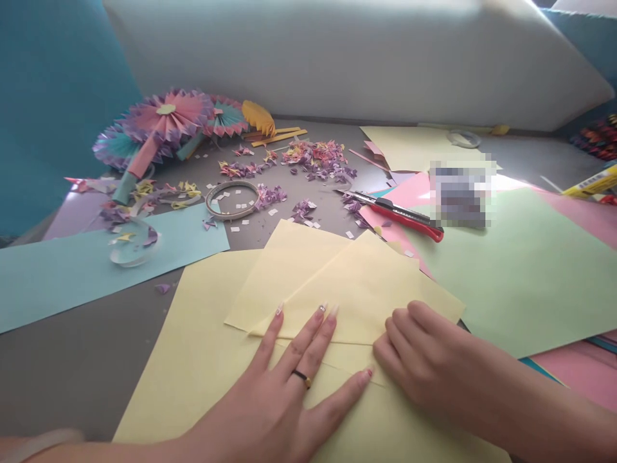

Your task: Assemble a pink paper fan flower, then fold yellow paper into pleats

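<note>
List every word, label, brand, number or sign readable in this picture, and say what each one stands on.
No text can be read.
Yellow object at the right edge: dark marks, too small and blurred to read.
Pixelated item: obscured, so any print is unreadable.
Red cutter: no legible lettering.
Pale yellow sheets: no print visible.

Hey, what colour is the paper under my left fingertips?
Pale yellow; the paper shows best in the head view.
</note>
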The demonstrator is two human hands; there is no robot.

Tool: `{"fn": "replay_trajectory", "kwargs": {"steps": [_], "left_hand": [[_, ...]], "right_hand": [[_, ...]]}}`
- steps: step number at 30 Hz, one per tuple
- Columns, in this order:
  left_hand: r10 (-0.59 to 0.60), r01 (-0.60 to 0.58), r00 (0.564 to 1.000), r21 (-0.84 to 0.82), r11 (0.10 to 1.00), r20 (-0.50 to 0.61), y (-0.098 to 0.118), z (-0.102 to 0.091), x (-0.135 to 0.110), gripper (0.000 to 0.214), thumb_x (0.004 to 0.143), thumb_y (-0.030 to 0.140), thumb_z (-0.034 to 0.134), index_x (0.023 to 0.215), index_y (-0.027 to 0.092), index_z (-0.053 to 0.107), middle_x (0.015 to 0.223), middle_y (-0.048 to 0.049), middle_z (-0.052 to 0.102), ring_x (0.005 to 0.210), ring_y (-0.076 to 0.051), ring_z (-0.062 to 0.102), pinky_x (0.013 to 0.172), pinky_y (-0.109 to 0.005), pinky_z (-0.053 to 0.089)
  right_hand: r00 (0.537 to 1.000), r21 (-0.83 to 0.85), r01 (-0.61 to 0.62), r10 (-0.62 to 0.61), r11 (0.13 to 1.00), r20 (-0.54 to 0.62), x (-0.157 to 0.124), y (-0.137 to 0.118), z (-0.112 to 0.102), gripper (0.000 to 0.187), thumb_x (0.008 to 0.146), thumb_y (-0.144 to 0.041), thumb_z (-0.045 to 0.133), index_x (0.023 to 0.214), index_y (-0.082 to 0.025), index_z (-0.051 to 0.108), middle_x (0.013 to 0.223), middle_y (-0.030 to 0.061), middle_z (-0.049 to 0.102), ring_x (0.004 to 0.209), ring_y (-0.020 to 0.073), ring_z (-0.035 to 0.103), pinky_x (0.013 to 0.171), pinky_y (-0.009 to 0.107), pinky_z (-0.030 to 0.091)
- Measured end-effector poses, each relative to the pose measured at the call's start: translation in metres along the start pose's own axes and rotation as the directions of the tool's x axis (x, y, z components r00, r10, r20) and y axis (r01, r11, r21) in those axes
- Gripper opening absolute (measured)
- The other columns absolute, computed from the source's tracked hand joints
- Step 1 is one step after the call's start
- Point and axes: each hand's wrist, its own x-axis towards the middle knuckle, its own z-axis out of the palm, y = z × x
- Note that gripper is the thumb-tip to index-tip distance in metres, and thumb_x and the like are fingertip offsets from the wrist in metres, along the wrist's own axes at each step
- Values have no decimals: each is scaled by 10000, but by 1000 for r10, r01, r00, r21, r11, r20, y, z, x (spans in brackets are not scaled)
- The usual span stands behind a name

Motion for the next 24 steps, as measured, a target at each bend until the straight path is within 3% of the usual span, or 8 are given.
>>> {"fn": "replay_trajectory", "kwargs": {"steps": [5,7,10,15,19,24], "left_hand": [[-4,4,999,-1,1000,-52,0,7,-8,824,828,503,613,1525,199,297,1442,-245,481,1407,-403,332,1029,-562,395],[-32,35,984,12,999,-173,1,18,-15,843,827,609,554,1522,202,305,1454,-233,473,1418,-405,301,1052,-566,355],[-55,54,979,-11,998,-197,0,28,-30,880,834,704,429,1527,179,292,1484,-234,432,1416,-410,299,1096,-578,277],[-148,145,979,-31,989,-140,1,30,-50,805,911,639,326,1536,139,246,1537,-244,335,1442,-395,258,1160,-552,123],[-280,280,947,-22,960,-157,7,32,-56,756,931,499,475,1547,176,178,1562,-227,289,1461,-369,224,1159,-530,154],[-291,292,946,-19,956,-141,11,34,-55,723,936,440,483,1543,191,180,1564,-216,289,1463,-375,212,1149,-536,184]], "right_hand": [[996,8,-73,73,997,-58,-14,2,5,69,628,-143,616,618,-208,593,557,64,551,530,208,425,595,358,274],[995,15,-86,87,996,-51,-15,2,6,75,624,-133,612,622,-206,598,563,67,559,530,212,434,591,356,275],[995,36,-87,89,996,-41,-16,1,8,90,621,-118,605,629,-207,603,567,68,558,535,221,443,587,356,283],[994,29,-105,106,994,-37,-17,1,7,117,605,-98,581,624,-209,616,564,75,552,535,234,452,589,364,299],[994,4,-106,106,994,-16,-17,-1,3,145,609,-86,557,643,-202,638,574,86,564,535,242,463,611,380,317],[993,26,-110,111,994,-44,-23,1,6,174,619,-59,538,650,-199,635,583,85,578,551,235,459,620,376,313]]}}
